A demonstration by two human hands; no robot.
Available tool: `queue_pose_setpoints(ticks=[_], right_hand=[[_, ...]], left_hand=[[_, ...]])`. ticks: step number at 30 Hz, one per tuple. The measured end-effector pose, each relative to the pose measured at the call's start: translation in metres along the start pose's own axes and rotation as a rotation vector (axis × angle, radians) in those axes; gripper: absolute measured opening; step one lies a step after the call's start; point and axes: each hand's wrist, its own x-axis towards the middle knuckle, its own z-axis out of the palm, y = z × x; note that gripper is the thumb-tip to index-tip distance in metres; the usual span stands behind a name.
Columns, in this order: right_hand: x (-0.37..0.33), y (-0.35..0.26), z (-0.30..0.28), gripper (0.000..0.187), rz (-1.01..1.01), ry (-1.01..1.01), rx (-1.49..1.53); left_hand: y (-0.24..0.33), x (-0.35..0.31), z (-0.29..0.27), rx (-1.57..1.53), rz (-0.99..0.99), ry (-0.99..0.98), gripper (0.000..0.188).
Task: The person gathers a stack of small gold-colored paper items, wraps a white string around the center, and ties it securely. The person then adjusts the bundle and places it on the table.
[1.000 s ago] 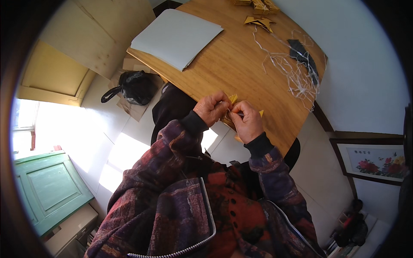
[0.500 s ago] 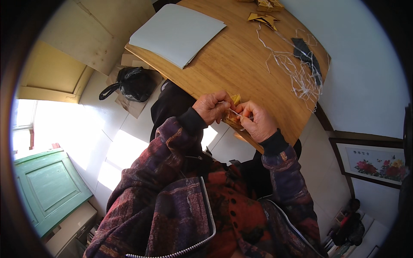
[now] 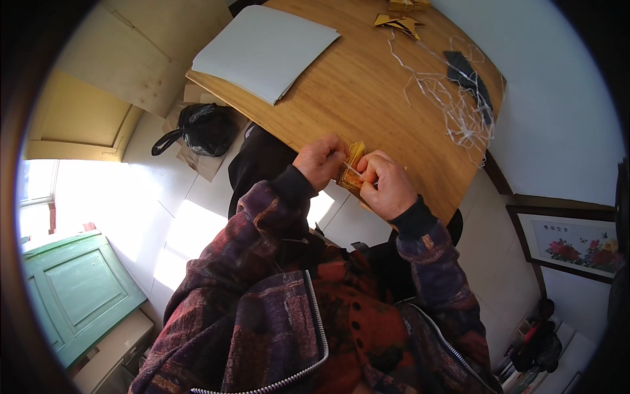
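Gold folded bundle (image 3: pixel 350 182) mid-frame at near edge of bench (image 3: pixel 367 85), I see; white string (image 3: pixel 353 169) stretched across it. Both hands closed: left hand (image 3: pixel 321 161) pinching string, right hand (image 3: pixel 388 184) gripping it opposite. Tangled white strands (image 3: pixel 467 131) upper right, pale sheets (image 3: pixel 266 52) upper left.

Gold bundle (image 3: pixel 356 152) partly hidden (right hand (image 3: pixel 388 186) in front).

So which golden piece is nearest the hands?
The golden bundle between left hand and right hand; other golden pieces lie far across the table.
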Motion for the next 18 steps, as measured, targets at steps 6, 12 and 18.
queue_pose_setpoints(ticks=[6, 12, 18], right_hand=[[0.0009, -0.0035, -0.0042, 0.009, 0.03, -0.064, -0.074], [0.003, -0.0026, -0.0081, 0.01, 0.022, -0.103, -0.034], [0.0019, 0.0006, -0.0077, 0.008, 0.035, -0.108, -0.01]], left_hand=[[-0.0008, 0.0019, 0.0064, 0.383, 0.166, 0.153, 0.007], [0.0038, 0.0014, 0.0076, 0.458, 0.141, 0.165, 0.005], [0.0044, 0.0011, -0.0006, -0.214, -0.06, 0.001, 0.008]])
